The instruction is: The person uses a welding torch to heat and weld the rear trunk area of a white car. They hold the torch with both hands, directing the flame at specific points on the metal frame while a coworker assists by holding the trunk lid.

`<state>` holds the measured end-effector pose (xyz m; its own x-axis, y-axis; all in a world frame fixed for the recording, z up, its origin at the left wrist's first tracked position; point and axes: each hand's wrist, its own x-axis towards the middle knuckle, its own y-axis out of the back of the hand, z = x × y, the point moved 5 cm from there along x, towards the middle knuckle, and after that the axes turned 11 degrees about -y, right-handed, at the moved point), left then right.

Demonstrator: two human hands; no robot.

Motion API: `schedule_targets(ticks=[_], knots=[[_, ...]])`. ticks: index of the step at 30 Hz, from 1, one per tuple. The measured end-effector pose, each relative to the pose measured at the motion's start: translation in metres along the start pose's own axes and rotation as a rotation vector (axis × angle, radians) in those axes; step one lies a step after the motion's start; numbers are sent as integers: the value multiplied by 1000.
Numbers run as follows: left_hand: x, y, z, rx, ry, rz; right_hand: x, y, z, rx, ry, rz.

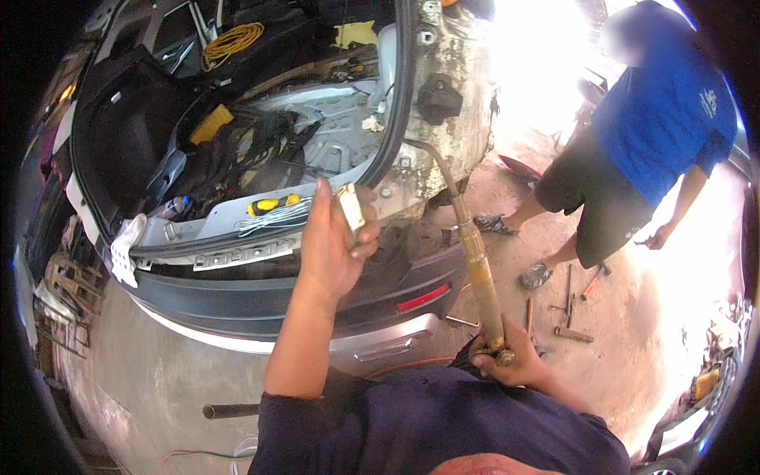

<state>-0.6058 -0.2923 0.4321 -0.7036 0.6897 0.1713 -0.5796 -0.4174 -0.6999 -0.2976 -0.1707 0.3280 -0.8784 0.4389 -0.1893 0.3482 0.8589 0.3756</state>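
My right hand (511,360) is closed round the valve end of a brass gas torch (481,285). The torch points up and away, its bent nozzle close to the rusty, stripped rear corner of a car body (455,59). No flame shows at the tip. Raised in front of the open trunk, my left hand (328,253) grips a small pale yellow-white object (351,207) whose kind I cannot make out. Just behind that hand, a yellow-and-black handled tool (273,204) and thin silvery rods (277,218) lie on the trunk sill.
Below the trunk opening runs the dark rear bumper (301,305). A white glove (127,249) hangs at its left. A person in a blue shirt (661,119) stands at right, near hammers (595,281) on the concrete floor. A metal pipe (229,410) and hoses (412,364) lie close to me.
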Motion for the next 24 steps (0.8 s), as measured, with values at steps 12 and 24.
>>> schedule_targets(ticks=[12,24], knots=[[31,-16,5,-98,-6,-20,13,-13,-21,-6,111,-107],[39,-14,-2,-106,-27,21,22,-14,-25,-172,266,-79]])
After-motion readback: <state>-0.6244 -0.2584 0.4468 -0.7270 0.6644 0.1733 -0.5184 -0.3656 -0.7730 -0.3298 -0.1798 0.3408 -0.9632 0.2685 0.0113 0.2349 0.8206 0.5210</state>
